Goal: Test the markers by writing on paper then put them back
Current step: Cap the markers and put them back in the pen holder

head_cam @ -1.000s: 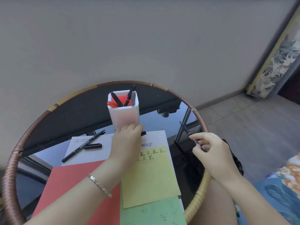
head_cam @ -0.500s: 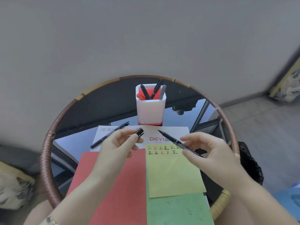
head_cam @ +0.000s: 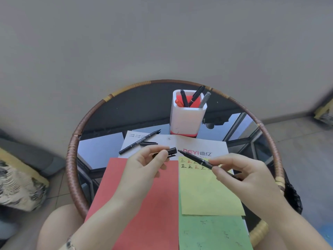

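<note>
Left hand (head_cam: pixel 144 170) pinches a black cap (head_cam: pixel 171 151) between thumb and fingertips, open end turned right. Right hand (head_cam: pixel 241 175) pinches a marker (head_cam: pixel 196 159) mid-barrel, tip pointing left at the cap mouth. Tip and cap are just apart and roughly coaxial, both held above the paper. Looks like an alignment for capping, but it could equally be a fresh uncap; can't tell which.

Green sheet (head_cam: pixel 212 233) and red sheet (head_cam: pixel 144 195) lie under the wrists. Yellow sheet (head_cam: pixel 207 192) lies below the marker, with two rows of test marks in black and red along its far edge. That's probably why the work is held right there.

White sheet (head_cam: pixel 207 145) lies beyond, with a second marker (head_cam: pixel 139 141) flat on it and a loose cap (head_cam: pixel 148 144) just beside. Probably parked there because it's not finished: needs capping and returning.

Holder (head_cam: pixel 187 120) stands upright at the far side of the surface (head_cam: pixel 72 150), touching the white sheet's edge, several pens in it. Within reach for the put-back.
</note>
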